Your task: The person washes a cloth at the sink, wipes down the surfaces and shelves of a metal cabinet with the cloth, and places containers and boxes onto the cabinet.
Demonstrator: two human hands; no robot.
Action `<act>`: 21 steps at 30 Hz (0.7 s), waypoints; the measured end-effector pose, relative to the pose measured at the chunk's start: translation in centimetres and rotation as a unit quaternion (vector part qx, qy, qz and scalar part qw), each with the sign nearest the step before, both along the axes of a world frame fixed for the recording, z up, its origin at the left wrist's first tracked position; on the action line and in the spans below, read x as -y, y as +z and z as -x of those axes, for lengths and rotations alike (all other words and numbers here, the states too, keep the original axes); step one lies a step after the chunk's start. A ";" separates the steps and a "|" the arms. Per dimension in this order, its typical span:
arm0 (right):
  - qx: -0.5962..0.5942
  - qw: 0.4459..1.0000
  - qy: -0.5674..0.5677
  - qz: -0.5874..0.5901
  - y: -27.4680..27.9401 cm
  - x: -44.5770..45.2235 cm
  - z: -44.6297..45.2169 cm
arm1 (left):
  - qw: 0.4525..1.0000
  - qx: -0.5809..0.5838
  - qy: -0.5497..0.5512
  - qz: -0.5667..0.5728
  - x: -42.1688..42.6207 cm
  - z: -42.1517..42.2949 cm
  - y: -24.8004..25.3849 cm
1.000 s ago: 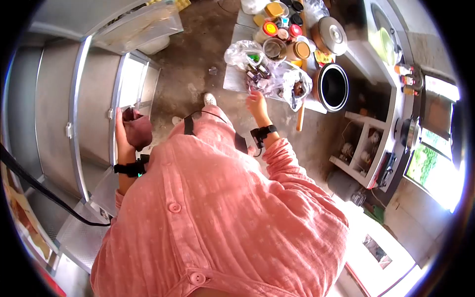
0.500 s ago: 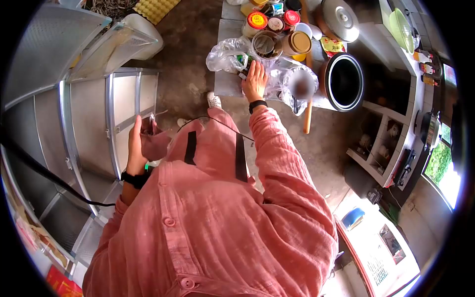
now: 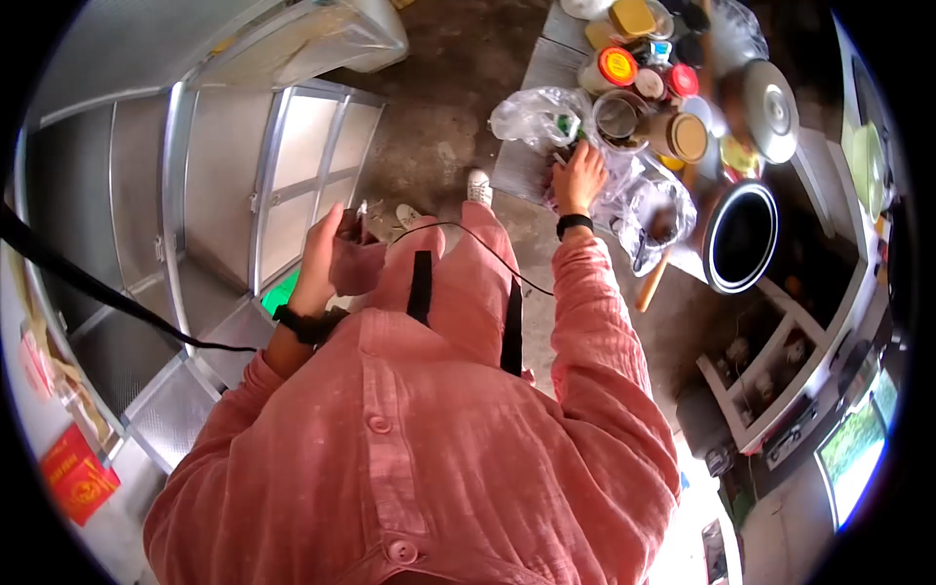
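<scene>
My left hand [image 3: 320,263] is at my left side, by the metal-framed cabinet. Its fingers are closed around a soft-looking, brownish-pink thing [image 3: 357,265] whose kind I cannot make out. Over the grey table's near edge, my right hand [image 3: 582,181] has its fingers bent downward beside a crumpled clear plastic bag [image 3: 536,115]. What lies under those fingertips is hidden, though something small and dark shows beside them. Just beyond is an open clear jar [image 3: 618,115], with a tan-lidded jar [image 3: 686,136] to its right. Another clear plastic bag [image 3: 634,210] lies right of this hand.
Several lidded jars, one with a red-and-yellow lid [image 3: 617,66], crowd the table [image 3: 522,175]. A dark pot [image 3: 741,239] and a silver lid [image 3: 770,109] stand to the right. A wooden stick [image 3: 653,283] overhangs the edge. A thin black cord [image 3: 497,255] crosses my legs.
The view has swung, so the table things appear farther right and lower. My right hand's fingers, stretched out before, are now bent. My left hand still holds the brownish-pink thing.
</scene>
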State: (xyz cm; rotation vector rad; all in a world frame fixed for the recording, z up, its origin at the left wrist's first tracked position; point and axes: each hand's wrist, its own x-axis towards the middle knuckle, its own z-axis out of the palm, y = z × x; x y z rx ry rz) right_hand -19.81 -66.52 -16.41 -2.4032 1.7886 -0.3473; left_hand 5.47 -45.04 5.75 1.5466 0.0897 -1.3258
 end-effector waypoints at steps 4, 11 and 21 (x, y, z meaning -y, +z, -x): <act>-0.025 0.999 0.018 -0.035 0.5 0.1 0.3 | 0.998 -0.019 0.060 -0.028 0.0 -0.1 -0.5; -0.023 0.999 0.043 -0.022 -0.1 0.2 -0.1 | 0.999 0.008 0.032 -0.023 -1.9 -1.6 -1.2; 0.033 0.993 0.007 -0.112 -0.7 1.1 0.4 | 0.972 0.006 0.224 -0.066 -8.4 -10.2 -8.0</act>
